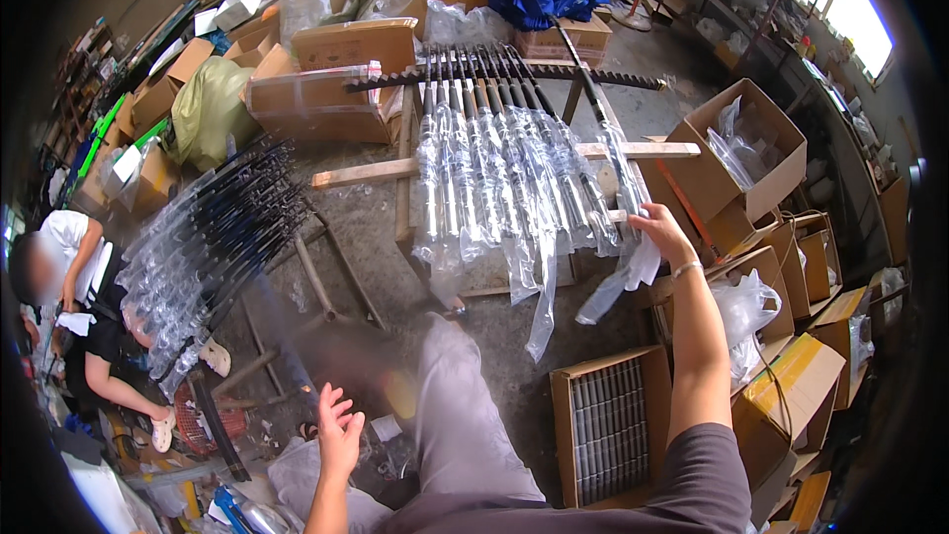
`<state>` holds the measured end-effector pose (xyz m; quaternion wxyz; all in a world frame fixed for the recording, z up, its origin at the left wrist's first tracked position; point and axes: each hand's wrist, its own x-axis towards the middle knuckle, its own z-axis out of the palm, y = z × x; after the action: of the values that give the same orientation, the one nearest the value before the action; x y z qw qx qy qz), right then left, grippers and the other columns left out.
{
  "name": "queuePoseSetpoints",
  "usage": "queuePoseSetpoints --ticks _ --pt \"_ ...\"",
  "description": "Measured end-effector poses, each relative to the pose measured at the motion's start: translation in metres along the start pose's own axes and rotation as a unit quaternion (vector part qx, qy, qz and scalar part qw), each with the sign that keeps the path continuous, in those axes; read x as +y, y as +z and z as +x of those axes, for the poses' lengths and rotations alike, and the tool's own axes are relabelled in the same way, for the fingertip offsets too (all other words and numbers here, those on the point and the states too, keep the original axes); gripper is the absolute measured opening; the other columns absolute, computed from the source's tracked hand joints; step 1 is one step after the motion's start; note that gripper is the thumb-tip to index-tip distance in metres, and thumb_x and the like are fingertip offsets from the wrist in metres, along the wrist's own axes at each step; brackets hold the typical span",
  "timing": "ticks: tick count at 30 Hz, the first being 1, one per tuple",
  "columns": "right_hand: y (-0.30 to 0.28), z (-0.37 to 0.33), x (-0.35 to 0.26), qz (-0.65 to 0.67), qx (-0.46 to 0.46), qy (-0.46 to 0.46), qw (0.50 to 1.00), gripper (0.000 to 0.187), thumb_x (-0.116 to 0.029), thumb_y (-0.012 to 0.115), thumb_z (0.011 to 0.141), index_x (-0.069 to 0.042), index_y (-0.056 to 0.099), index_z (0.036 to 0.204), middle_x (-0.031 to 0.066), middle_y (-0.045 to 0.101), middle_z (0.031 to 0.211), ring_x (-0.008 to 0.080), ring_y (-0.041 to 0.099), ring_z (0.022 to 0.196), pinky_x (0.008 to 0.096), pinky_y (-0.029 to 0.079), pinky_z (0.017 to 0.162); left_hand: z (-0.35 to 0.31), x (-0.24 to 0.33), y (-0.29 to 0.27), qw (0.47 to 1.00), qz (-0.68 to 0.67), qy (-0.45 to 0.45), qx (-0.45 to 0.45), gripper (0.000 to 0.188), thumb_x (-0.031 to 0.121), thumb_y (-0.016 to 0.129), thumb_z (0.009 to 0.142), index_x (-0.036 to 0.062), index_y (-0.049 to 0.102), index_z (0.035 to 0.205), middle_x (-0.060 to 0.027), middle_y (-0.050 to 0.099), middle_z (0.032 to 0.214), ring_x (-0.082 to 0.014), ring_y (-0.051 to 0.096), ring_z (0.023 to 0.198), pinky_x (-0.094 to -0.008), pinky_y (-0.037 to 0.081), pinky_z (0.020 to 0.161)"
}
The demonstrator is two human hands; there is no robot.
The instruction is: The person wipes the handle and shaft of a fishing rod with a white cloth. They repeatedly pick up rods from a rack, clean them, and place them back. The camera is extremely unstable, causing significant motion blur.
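At the right end of a wooden rack, my right hand point(660, 234) is closed round the near end of a long dark rod point(605, 129) in a clear plastic sleeve. The rod slants away from me and crosses a black notched bar point(633, 81). Loose plastic hangs below my fingers. To its left, several similar sleeved rods point(484, 168) lie side by side on the rack, their far ends in the notches. My left hand point(339, 430) is held low in front of me, fingers spread, with nothing in it.
At the left, a seated person point(74, 267) is beside a second stack of sleeved rods point(217, 227) on a metal stand. A carton of grey tubes point(613, 425) sits by my right arm. Open cardboard boxes point(736, 153) crowd the right side; more cartons point(326, 99) stand behind the rack.
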<state>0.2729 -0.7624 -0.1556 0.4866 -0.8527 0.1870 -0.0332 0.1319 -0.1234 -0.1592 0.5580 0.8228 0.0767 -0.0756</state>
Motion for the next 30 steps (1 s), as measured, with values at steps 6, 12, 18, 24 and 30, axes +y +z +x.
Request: queuePoseSetpoints --ticks 6,12,18,24,30 --pt "0.010 0.036 -0.034 -0.036 -0.065 0.096 0.993 0.035 -0.022 0.072 0.077 0.004 0.062 0.098 0.0045 0.061 0.081 0.0111 0.056 0.072 0.0276 0.046 0.062 -0.001 -0.012 -0.001 0.999 0.031 -0.026 0.007 0.073 0.002 0.060 0.082 0.0059 0.022 0.143 -0.0172 0.041 0.134 -0.0234 0.053 0.109 -0.0327 0.048 0.086" --pt "0.019 0.050 -0.020 0.010 -0.077 0.115 0.990 0.030 -0.019 0.071 0.079 0.005 0.064 0.095 0.0064 0.064 0.078 0.0120 0.060 0.067 0.0288 0.049 0.059 0.000 -0.022 -0.001 0.998 0.037 -0.045 -0.002 0.072 -0.001 0.060 0.081 0.0060 0.023 0.143 -0.0169 0.040 0.135 -0.0226 0.052 0.108 -0.0314 0.048 0.085" --pt "0.028 0.051 -0.024 -0.032 -0.095 0.084 0.991 0.029 -0.020 0.070 0.082 0.005 0.063 0.094 0.0066 0.063 0.077 0.0124 0.059 0.065 0.0303 0.049 0.058 -0.003 -0.028 0.001 0.998 0.023 -0.064 -0.011 0.071 0.000 0.059 0.082 0.0064 0.024 0.143 -0.0160 0.039 0.136 -0.0211 0.052 0.108 -0.0299 0.048 0.085" --pt "0.035 0.040 -0.036 -0.002 -0.086 0.101 0.991 0.036 -0.023 0.071 0.081 0.005 0.061 0.100 0.0071 0.063 0.080 0.0126 0.058 0.065 0.0302 0.048 0.057 -0.007 -0.030 0.005 0.996 0.015 -0.083 -0.024 0.069 0.000 0.060 0.083 0.0055 0.025 0.142 -0.0167 0.040 0.136 -0.0215 0.052 0.109 -0.0296 0.048 0.085" --pt "0.034 0.034 -0.026 0.021 -0.015 0.101 0.995 0.047 -0.031 0.073 0.077 0.003 0.061 0.107 0.0091 0.064 0.084 0.0148 0.059 0.069 0.0298 0.048 0.061 -0.009 -0.032 0.006 0.998 0.017 -0.063 -0.021 0.067 -0.001 0.060 0.082 0.0040 0.027 0.140 -0.0181 0.040 0.135 -0.0242 0.052 0.111 -0.0322 0.047 0.088"
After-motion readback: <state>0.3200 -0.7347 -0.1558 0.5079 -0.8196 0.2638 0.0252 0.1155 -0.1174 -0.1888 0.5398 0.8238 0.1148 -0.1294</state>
